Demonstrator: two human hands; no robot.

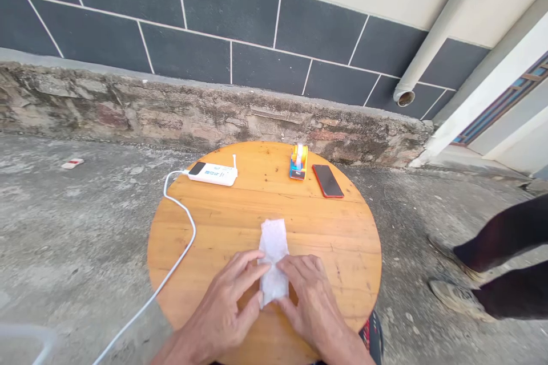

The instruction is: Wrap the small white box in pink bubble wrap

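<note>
A narrow, whitish folded strip, like tissue or cloth, [274, 239] lies lengthwise on the round wooden table [342, 239], close to its front. My left hand [231, 296] touches the strip's left edge with its fingertips, the fingers apart and bent. On the other side, my right hand [310, 296] rests its fingertips on the right edge, thumb near the lower end. Neither hand is wrapped round the strip. Part of the strip's edges is hidden under the fingertips.
A white device [218, 174] with a cable [188, 239] lies at the back left. Tape in a dispenser [298, 162] and a red-edged phone [327, 181] are at the back right. A person's legs [500, 239] show at right; a stone-based wall [192, 114] stands behind.
</note>
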